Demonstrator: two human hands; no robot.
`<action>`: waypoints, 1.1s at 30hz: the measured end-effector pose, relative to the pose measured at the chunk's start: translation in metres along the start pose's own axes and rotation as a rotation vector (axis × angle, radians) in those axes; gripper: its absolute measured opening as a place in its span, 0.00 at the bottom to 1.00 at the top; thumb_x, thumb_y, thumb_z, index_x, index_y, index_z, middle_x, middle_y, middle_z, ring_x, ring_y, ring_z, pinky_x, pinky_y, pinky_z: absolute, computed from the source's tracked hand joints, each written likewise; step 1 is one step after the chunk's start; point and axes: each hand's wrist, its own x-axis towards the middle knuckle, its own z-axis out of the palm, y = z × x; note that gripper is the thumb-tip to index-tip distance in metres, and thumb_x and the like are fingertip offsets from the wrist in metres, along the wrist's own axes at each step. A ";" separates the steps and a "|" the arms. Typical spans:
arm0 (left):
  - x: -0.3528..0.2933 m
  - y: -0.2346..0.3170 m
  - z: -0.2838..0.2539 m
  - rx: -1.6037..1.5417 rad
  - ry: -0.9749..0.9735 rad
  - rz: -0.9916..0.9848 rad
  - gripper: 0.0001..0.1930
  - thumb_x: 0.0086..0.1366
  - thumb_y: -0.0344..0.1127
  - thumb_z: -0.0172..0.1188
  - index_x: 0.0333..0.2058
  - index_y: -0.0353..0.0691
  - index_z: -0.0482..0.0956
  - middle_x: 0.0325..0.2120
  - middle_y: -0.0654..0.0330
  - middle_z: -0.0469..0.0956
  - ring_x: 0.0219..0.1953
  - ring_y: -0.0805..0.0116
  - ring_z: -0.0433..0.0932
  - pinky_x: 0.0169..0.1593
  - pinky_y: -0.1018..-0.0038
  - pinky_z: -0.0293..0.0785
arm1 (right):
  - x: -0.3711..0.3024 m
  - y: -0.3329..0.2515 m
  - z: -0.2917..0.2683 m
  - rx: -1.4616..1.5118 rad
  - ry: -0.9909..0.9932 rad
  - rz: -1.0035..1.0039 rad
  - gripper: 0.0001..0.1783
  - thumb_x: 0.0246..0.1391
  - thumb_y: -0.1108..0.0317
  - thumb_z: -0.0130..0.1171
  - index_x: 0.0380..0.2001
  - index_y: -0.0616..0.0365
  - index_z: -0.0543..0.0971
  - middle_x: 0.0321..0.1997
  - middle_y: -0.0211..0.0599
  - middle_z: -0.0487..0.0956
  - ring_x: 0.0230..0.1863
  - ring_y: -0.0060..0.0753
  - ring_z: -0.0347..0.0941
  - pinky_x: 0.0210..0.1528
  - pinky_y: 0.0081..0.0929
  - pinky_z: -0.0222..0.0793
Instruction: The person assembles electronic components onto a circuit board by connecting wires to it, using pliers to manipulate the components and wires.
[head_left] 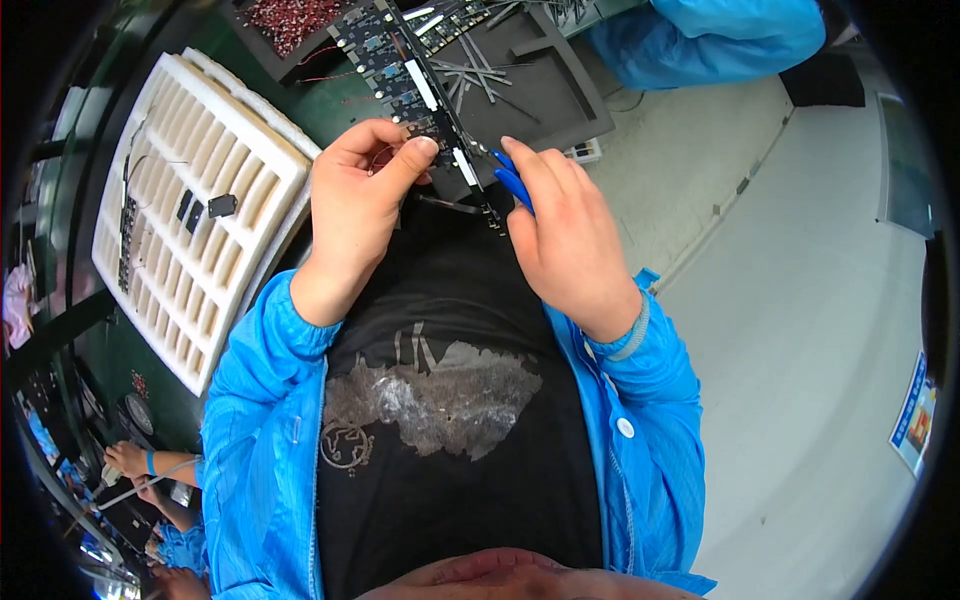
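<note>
The person's face [500,575] sits nearest; left fingers [408,163] pinch the circuit-board panel [392,72], right fingers [535,178] clamp blue-handled pliers [514,187]; slipping could gouge it.

A circuit-board panel [392,80] stretches forward between the left hand [355,205] and the right hand [568,225], pliers [514,186] in the latter. Left of them sits a foam tray [240,252] with a block [222,206] on it; farther forward, a parts bin [291,66] lies left of the panel, a second tray [568,98] holding strips [482,72] right.
</note>
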 end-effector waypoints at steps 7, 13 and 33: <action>0.010 0.006 -0.004 -0.023 -0.143 -0.156 0.06 0.67 0.30 0.67 0.36 0.33 0.81 0.28 0.64 0.81 0.31 0.77 0.79 0.39 0.79 0.77 | -0.009 0.000 0.001 0.209 -0.047 0.101 0.23 0.51 0.78 0.54 0.53 0.67 0.73 0.45 0.55 0.76 0.46 0.62 0.74 0.50 0.48 0.71; 0.013 0.010 -0.004 -0.139 -0.254 -0.231 0.07 0.68 0.31 0.65 0.38 0.32 0.82 0.31 0.62 0.83 0.33 0.75 0.80 0.40 0.78 0.78 | -0.017 0.002 0.008 0.693 -0.113 0.277 0.20 0.59 0.78 0.45 0.53 0.67 0.76 0.37 0.35 0.77 0.33 0.23 0.69 0.38 0.23 0.67; -0.097 0.097 -0.131 0.124 0.218 -0.055 0.05 0.64 0.30 0.69 0.35 0.36 0.82 0.26 0.67 0.80 0.29 0.81 0.77 0.33 0.81 0.72 | -0.025 0.017 0.024 0.968 0.043 0.346 0.21 0.58 0.78 0.43 0.54 0.68 0.74 0.41 0.38 0.77 0.39 0.27 0.69 0.44 0.26 0.68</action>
